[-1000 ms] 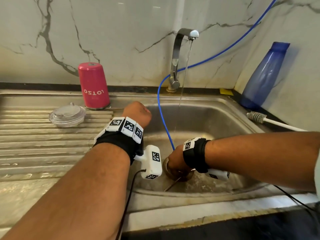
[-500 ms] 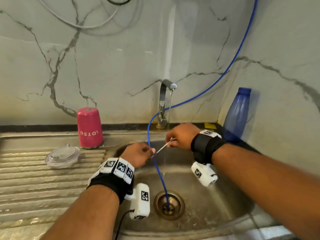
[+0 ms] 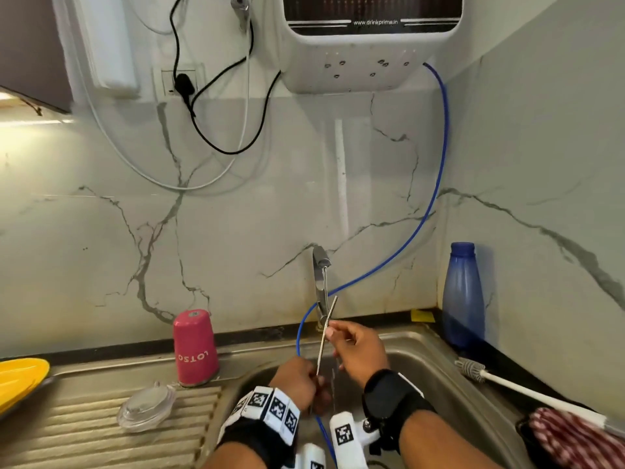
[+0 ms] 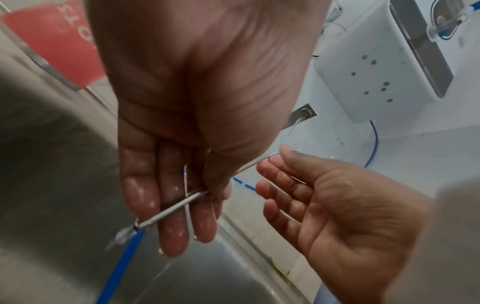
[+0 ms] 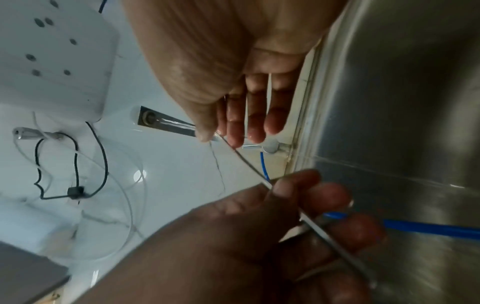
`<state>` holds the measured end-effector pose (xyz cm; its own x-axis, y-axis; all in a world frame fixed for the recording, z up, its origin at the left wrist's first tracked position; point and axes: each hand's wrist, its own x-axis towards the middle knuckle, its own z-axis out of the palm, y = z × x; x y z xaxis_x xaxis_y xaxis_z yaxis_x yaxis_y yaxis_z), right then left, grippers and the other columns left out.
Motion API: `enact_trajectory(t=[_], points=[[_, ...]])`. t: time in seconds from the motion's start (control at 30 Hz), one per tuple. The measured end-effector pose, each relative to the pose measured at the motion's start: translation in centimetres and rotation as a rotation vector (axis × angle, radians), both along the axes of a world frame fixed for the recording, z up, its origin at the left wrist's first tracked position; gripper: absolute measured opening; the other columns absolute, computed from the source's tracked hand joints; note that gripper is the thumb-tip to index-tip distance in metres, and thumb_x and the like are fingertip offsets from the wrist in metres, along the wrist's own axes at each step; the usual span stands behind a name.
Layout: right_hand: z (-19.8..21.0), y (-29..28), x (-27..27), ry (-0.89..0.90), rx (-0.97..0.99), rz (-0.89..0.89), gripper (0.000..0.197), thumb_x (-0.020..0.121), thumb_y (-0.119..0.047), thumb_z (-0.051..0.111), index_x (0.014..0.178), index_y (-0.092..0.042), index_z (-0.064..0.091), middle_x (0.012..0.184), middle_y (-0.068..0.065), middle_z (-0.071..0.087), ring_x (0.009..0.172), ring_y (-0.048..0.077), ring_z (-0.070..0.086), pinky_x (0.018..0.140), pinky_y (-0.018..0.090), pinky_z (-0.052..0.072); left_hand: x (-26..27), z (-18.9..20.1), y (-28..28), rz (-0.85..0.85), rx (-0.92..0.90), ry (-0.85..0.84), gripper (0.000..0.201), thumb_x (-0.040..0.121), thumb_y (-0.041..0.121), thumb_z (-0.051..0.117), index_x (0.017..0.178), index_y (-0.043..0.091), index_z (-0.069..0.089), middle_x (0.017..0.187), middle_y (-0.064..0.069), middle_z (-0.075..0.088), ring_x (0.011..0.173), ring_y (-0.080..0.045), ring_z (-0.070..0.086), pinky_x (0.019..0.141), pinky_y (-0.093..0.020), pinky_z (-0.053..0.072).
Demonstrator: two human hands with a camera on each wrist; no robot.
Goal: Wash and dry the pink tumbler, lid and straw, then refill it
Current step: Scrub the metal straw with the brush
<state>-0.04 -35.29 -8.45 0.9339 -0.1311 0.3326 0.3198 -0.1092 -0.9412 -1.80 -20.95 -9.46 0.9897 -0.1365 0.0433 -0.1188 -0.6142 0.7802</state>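
A thin metal straw (image 3: 325,336) stands nearly upright over the sink, under the running tap (image 3: 320,265). My left hand (image 3: 316,379) pinches its lower end between thumb and wet fingers (image 4: 145,193). My right hand (image 3: 333,333) pinches it higher up with thumb and fingertips (image 5: 233,131). In the right wrist view the straw (image 5: 249,166) runs from one hand to the other. The pink tumbler (image 3: 195,348) stands upside down at the back of the draining board. Its clear lid (image 3: 146,407) lies on the ribs in front of it.
A blue hose (image 3: 422,225) hangs from the wall-mounted water purifier (image 3: 368,62) into the sink (image 3: 439,377). At the right stand a blue bottle (image 3: 462,296), a bottle brush (image 3: 500,380) and a red checked cloth (image 3: 575,438). A yellow plate (image 3: 20,377) sits far left.
My right hand came up from the drain with the straw. Both hands now hold it under the tap, and it has swung from nearly flat to nearly upright. The head view tilted upward.
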Motion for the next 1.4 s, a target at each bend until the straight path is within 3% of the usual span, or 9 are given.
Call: enact_trajectory(t=[0.13, 0.2, 0.27, 0.47, 0.63, 0.87, 1.1, 1.23, 1.4], points=[[-0.9, -0.6, 1.3, -0.018, -0.123, -0.083, 0.015, 0.092, -0.026, 0.071, 0.105, -0.035, 0.071, 0.088, -0.011, 0.071, 0.075, 0.009, 0.065, 0.073, 0.034, 0.059, 0.7, -0.2, -2.1, 0.028, 0.063, -0.004, 0.033, 0.094, 0.004, 0.046, 0.070, 0.012, 0.067, 0.059, -0.001, 0.069, 0.051, -0.012, 0.064, 0.054, -0.027, 0.056], [-1.8, -0.5, 1.4, -0.008, -0.179, -0.070, 0.019, 0.092, -0.021, 0.069, 0.109, -0.028, 0.075, 0.083, -0.010, 0.072, 0.070, 0.005, 0.064, 0.074, 0.033, 0.060, 0.7, -1.2, -2.4, 0.002, 0.072, 0.041, 0.031, 0.095, 0.007, 0.045, 0.075, 0.013, 0.068, 0.062, -0.001, 0.070, 0.049, -0.010, 0.063, 0.052, -0.025, 0.053], [-2.5, -0.2, 1.6, 0.017, -0.207, -0.036, 0.011, 0.091, -0.022, 0.071, 0.098, -0.026, 0.078, 0.074, -0.007, 0.072, 0.065, 0.006, 0.063, 0.072, 0.033, 0.060, 0.9, -2.0, -2.2, -0.051, 0.109, 0.067, 0.029, 0.096, 0.006, 0.047, 0.076, 0.015, 0.067, 0.061, 0.003, 0.068, 0.048, -0.006, 0.061, 0.051, -0.020, 0.049], [-2.4, 0.2, 1.6, -0.015, -0.193, -0.042, 0.012, 0.095, -0.021, 0.067, 0.087, -0.027, 0.073, 0.070, 0.002, 0.071, 0.060, 0.009, 0.064, 0.069, 0.033, 0.061, 2.0, -2.2, -1.0, -0.044, 0.192, -0.120, 0.027, 0.092, 0.010, 0.062, 0.069, 0.024, 0.062, 0.061, 0.008, 0.061, 0.049, 0.012, 0.057, 0.051, -0.006, 0.041], [-2.0, -0.8, 0.9, 0.038, -0.145, -0.060, 0.023, 0.098, -0.018, 0.062, 0.078, -0.027, 0.069, 0.075, 0.010, 0.073, 0.061, 0.013, 0.064, 0.067, 0.030, 0.061, 2.2, -2.3, -1.5, -0.014, 0.282, -0.201, 0.012, 0.090, 0.018, 0.065, 0.080, 0.021, 0.071, 0.074, 0.008, 0.063, 0.072, -0.005, 0.059, 0.066, -0.013, 0.042], [-2.1, -0.9, 0.8, 0.071, -0.158, -0.043, 0.017, 0.099, -0.021, 0.061, 0.085, -0.026, 0.071, 0.075, 0.005, 0.073, 0.064, 0.013, 0.067, 0.070, 0.030, 0.062, 2.1, -2.2, -2.3, 0.011, 0.321, -0.196, 0.034, 0.092, 0.015, 0.062, 0.061, 0.025, 0.054, 0.062, 0.009, 0.055, 0.058, 0.003, 0.050, 0.048, -0.006, 0.035], [-2.5, -0.9, 1.2, 0.090, -0.154, -0.048, 0.013, 0.098, -0.019, 0.061, 0.092, -0.019, 0.073, 0.074, 0.004, 0.072, 0.063, 0.012, 0.068, 0.066, 0.026, 0.061, 2.4, -2.6, -2.1, -0.014, 0.342, -0.213, 0.014, 0.092, 0.017, 0.063, 0.080, 0.018, 0.070, 0.068, 0.007, 0.060, 0.063, -0.002, 0.056, 0.050, -0.005, 0.035], [-2.5, -0.9, 1.3, 0.099, -0.163, -0.042, 0.012, 0.099, -0.019, 0.061, 0.093, -0.021, 0.072, 0.076, 0.002, 0.072, 0.066, 0.013, 0.069, 0.064, 0.024, 0.060, 2.5, -2.6, -2.1, -0.009, 0.308, -0.198, 0.018, 0.093, 0.015, 0.061, 0.078, 0.021, 0.068, 0.068, 0.006, 0.062, 0.063, -0.001, 0.058, 0.050, -0.006, 0.038], [-2.6, -0.8, 1.4, 0.094, -0.175, -0.040, 0.011, 0.098, -0.016, 0.061, 0.095, -0.017, 0.072, 0.074, 0.003, 0.072, 0.063, 0.011, 0.068, 0.060, 0.021, 0.058, 2.6, -2.6, -2.0, 0.000, 0.308, -0.193, 0.014, 0.094, 0.017, 0.062, 0.086, 0.017, 0.073, 0.077, 0.005, 0.066, 0.074, -0.008, 0.063, 0.064, -0.012, 0.043]])
